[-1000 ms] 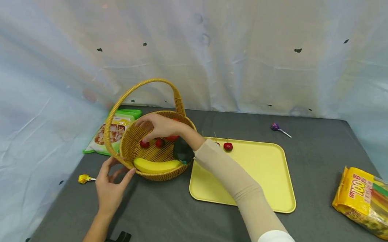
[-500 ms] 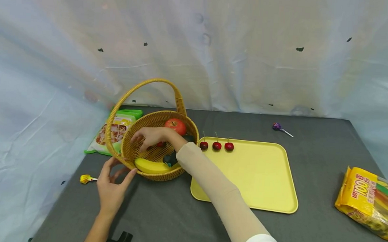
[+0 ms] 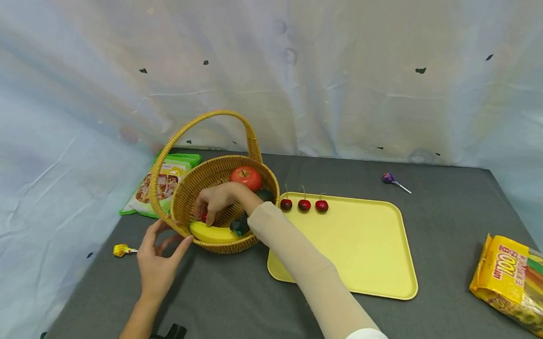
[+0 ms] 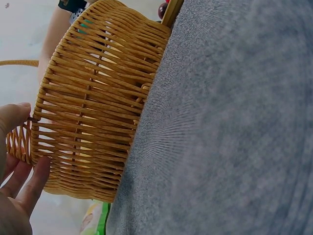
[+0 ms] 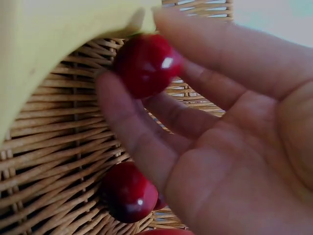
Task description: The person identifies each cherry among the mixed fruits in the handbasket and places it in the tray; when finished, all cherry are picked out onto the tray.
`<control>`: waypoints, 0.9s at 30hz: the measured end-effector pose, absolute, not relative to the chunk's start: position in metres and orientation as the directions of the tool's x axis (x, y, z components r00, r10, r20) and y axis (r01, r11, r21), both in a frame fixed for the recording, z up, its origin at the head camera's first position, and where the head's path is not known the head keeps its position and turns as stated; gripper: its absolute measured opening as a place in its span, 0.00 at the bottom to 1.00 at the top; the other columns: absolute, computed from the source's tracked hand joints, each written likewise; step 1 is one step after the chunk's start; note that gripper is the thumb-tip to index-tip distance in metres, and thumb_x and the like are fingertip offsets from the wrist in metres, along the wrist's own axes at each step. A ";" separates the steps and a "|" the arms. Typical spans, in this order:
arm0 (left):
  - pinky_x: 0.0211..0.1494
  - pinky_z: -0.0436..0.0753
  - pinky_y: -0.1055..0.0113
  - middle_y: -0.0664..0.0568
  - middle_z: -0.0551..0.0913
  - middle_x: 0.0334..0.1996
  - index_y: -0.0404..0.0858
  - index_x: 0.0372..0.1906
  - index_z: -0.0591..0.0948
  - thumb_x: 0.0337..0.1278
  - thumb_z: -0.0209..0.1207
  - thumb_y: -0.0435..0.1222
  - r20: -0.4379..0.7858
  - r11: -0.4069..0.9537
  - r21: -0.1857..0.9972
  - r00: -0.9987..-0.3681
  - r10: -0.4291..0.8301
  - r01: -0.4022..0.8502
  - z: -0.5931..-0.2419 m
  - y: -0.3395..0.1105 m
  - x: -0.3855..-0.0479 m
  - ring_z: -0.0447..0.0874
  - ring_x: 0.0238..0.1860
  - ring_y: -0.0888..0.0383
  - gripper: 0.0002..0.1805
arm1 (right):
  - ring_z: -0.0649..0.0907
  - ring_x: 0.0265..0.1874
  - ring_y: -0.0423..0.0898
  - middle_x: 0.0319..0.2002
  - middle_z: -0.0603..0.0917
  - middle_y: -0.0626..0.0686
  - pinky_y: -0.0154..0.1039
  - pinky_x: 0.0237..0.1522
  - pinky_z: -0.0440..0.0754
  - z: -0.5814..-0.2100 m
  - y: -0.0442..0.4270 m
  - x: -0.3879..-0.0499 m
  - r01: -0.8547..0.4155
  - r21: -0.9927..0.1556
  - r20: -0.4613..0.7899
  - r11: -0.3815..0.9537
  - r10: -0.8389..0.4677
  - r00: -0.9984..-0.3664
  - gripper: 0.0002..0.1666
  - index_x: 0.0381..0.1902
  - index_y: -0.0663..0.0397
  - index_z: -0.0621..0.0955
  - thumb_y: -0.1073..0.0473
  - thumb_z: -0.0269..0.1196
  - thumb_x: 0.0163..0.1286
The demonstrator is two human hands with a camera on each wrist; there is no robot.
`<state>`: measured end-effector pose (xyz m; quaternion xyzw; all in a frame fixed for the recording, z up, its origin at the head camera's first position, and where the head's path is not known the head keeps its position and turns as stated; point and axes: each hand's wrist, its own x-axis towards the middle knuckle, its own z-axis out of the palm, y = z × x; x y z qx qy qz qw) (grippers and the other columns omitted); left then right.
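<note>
In the head view my left hand (image 3: 158, 266) holds the near left rim of a wicker basket (image 3: 223, 246), at the foot of its handle (image 3: 210, 116). The left wrist view has the thumb and fingers on either side of this woven edge. My right hand (image 3: 219, 200) reaches down inside the basket. Between its thumb and forefinger it pinches a red cherry (image 5: 146, 66), close by the banana (image 5: 34, 54). Another cherry (image 5: 129, 191) lies on the wicker below that hand. A red apple (image 3: 246, 177) sits at the basket's back right.
Right of the basket lies a yellow tray (image 3: 345, 250) with three stemmed cherries (image 3: 304, 205) along its back left edge. A green-white packet (image 3: 164, 184) is behind the basket. Lollipops lie left (image 3: 122, 250) and back right (image 3: 388, 178). A yellow snack bag (image 3: 514, 284) lies far right.
My right hand has drawn back from the basket's left part and come down near the banana, its fingers now closed on a cherry. The left hand has stayed on the rim.
</note>
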<state>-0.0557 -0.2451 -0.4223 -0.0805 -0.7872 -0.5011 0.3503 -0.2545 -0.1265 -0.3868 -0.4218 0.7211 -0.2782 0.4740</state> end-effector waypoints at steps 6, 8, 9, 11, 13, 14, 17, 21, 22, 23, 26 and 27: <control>0.51 0.85 0.73 0.23 0.73 0.48 0.17 0.60 0.72 0.39 0.65 0.08 0.655 0.474 0.719 -0.724 -0.216 0.509 -0.423 -0.246 -0.057 0.77 0.52 0.47 0.35 | 0.82 0.39 0.48 0.45 0.86 0.56 0.46 0.46 0.86 -0.379 -0.119 -0.256 -0.382 -0.835 -0.332 0.395 -0.917 -0.223 0.18 0.55 0.66 0.82 0.72 0.64 0.67; 0.50 0.85 0.73 0.23 0.73 0.48 0.17 0.60 0.72 0.39 0.65 0.08 0.657 0.470 0.719 -0.722 -0.217 0.513 -0.424 -0.246 -0.057 0.77 0.52 0.46 0.35 | 0.83 0.40 0.48 0.46 0.86 0.56 0.46 0.47 0.86 -0.371 -0.112 -0.257 -0.401 -0.849 -0.261 0.344 -0.933 -0.247 0.18 0.55 0.66 0.82 0.69 0.66 0.67; 0.50 0.86 0.73 0.23 0.74 0.48 0.17 0.60 0.72 0.39 0.65 0.08 0.657 0.467 0.719 -0.722 -0.217 0.514 -0.425 -0.246 -0.057 0.76 0.52 0.46 0.35 | 0.83 0.42 0.48 0.47 0.86 0.56 0.44 0.47 0.86 -0.367 -0.107 -0.258 -0.413 -0.855 -0.218 0.314 -0.940 -0.264 0.19 0.55 0.65 0.82 0.68 0.67 0.67; 0.50 0.86 0.73 0.23 0.74 0.48 0.18 0.60 0.72 0.39 0.65 0.09 0.655 0.461 0.722 -0.724 -0.218 0.515 -0.425 -0.246 -0.058 0.77 0.52 0.47 0.35 | 0.82 0.43 0.46 0.48 0.84 0.55 0.39 0.48 0.85 -0.357 -0.093 -0.259 -0.433 -0.864 -0.132 0.257 -0.946 -0.297 0.20 0.56 0.63 0.81 0.64 0.69 0.66; 0.50 0.85 0.74 0.23 0.73 0.48 0.17 0.60 0.72 0.39 0.65 0.09 0.656 0.456 0.723 -0.723 -0.217 0.519 -0.425 -0.245 -0.058 0.77 0.52 0.47 0.35 | 0.81 0.41 0.46 0.46 0.83 0.54 0.36 0.44 0.85 -0.347 -0.076 -0.259 -0.435 -0.877 -0.053 0.203 -0.942 -0.333 0.21 0.55 0.61 0.79 0.62 0.70 0.65; 0.50 0.85 0.74 0.22 0.73 0.48 0.17 0.60 0.72 0.39 0.65 0.09 0.658 0.451 0.723 -0.722 -0.216 0.524 -0.426 -0.245 -0.059 0.77 0.52 0.47 0.35 | 0.80 0.40 0.48 0.44 0.83 0.54 0.36 0.42 0.84 -0.342 -0.066 -0.259 -0.428 -0.887 -0.014 0.174 -0.936 -0.352 0.21 0.54 0.61 0.78 0.62 0.70 0.65; 0.50 0.85 0.75 0.22 0.73 0.48 0.17 0.60 0.72 0.40 0.65 0.08 0.664 0.443 0.719 -0.717 -0.211 0.535 -0.426 -0.245 -0.059 0.76 0.52 0.46 0.35 | 0.79 0.36 0.53 0.41 0.82 0.55 0.42 0.37 0.84 -0.335 -0.029 -0.256 -0.395 -0.912 0.075 0.109 -0.903 -0.422 0.19 0.52 0.62 0.76 0.62 0.69 0.66; 0.50 0.85 0.75 0.22 0.73 0.48 0.16 0.60 0.72 0.39 0.64 0.08 0.666 0.441 0.719 -0.713 -0.218 0.537 -0.427 -0.244 -0.058 0.76 0.52 0.44 0.35 | 0.80 0.37 0.58 0.42 0.84 0.57 0.50 0.38 0.84 -0.341 0.028 -0.245 -0.353 -0.933 0.139 0.072 -0.832 -0.537 0.16 0.51 0.62 0.78 0.64 0.67 0.68; 0.50 0.85 0.75 0.22 0.73 0.48 0.16 0.60 0.72 0.39 0.64 0.08 0.665 0.441 0.721 -0.714 -0.221 0.535 -0.426 -0.244 -0.057 0.76 0.52 0.44 0.35 | 0.82 0.38 0.58 0.43 0.84 0.57 0.50 0.40 0.85 -0.345 0.043 -0.241 -0.343 -0.936 0.145 0.075 -0.808 -0.572 0.15 0.50 0.62 0.78 0.65 0.67 0.67; 0.50 0.85 0.75 0.22 0.73 0.48 0.16 0.60 0.72 0.39 0.64 0.08 0.662 0.441 0.723 -0.715 -0.224 0.532 -0.426 -0.244 -0.057 0.76 0.52 0.44 0.35 | 0.82 0.39 0.57 0.44 0.85 0.58 0.49 0.41 0.86 -0.350 0.057 -0.237 -0.335 -0.939 0.149 0.081 -0.782 -0.606 0.15 0.50 0.63 0.79 0.66 0.67 0.67; 0.50 0.85 0.75 0.22 0.73 0.48 0.17 0.61 0.72 0.40 0.64 0.09 0.650 0.439 0.734 -0.723 -0.235 0.518 -0.426 -0.244 -0.056 0.76 0.53 0.46 0.35 | 0.84 0.40 0.51 0.43 0.85 0.59 0.39 0.43 0.86 -0.366 0.100 -0.227 -0.321 -0.939 0.155 0.125 -0.679 -0.717 0.15 0.49 0.64 0.78 0.68 0.67 0.66; 0.50 0.85 0.75 0.22 0.73 0.48 0.17 0.61 0.72 0.41 0.64 0.09 0.648 0.432 0.738 -0.723 -0.239 0.519 -0.426 -0.244 -0.057 0.76 0.53 0.46 0.34 | 0.84 0.40 0.50 0.43 0.84 0.60 0.37 0.42 0.85 -0.373 0.114 -0.224 -0.315 -0.939 0.156 0.140 -0.642 -0.751 0.15 0.49 0.65 0.77 0.68 0.68 0.66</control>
